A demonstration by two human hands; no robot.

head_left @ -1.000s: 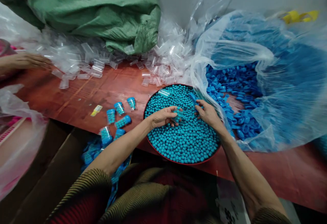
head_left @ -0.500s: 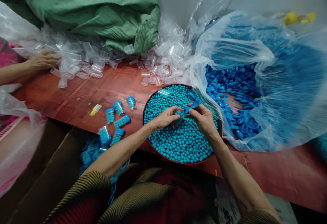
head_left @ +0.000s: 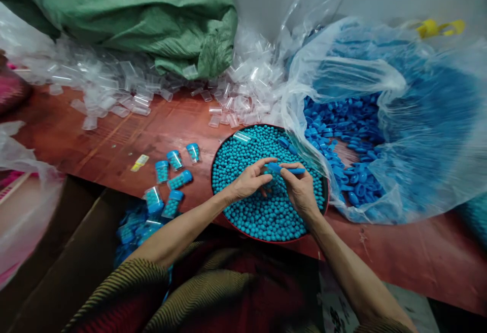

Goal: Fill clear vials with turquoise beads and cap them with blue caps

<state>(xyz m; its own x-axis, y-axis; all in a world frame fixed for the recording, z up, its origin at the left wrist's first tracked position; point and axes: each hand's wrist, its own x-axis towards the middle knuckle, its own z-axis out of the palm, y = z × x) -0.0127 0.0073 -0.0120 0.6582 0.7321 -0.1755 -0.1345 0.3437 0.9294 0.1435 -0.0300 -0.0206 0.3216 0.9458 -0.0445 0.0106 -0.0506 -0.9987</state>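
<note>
Presently: blue plastic piece in right hand, above the bead tray

Right hand (head_left: 300, 187): closed, thumb and fingers pinching a long blue piece (head_left: 289, 170), held roughly level. The piece is over the turquoise beads (head_left: 279, 224), its near end close to the left fingertips; contact there not resolvable from where I stand. Left hand (head_left: 249, 180): fingers curled, thumb facing them. Whether they grip anything I cannot tell; the gap shows turquoise, possibly only beads behind.

Round tray (head_left: 279, 242): dark red rim, well filled. A clear tube (head_left: 242, 137) lies on the beads, far side. Left of tray, on the red table (head_left: 395, 252): blue-capped tubes with beads inside (head_left: 162, 171), some upright, some tipped, and a yellow-and-white tag (head_left: 139, 162). Right of tray: open translucent bag (head_left: 418, 171), blue pieces heaped at its mouth (head_left: 355, 181). Behind: loose clear tubes (head_left: 140, 101) beneath a green sack (head_left: 144, 13).
</note>
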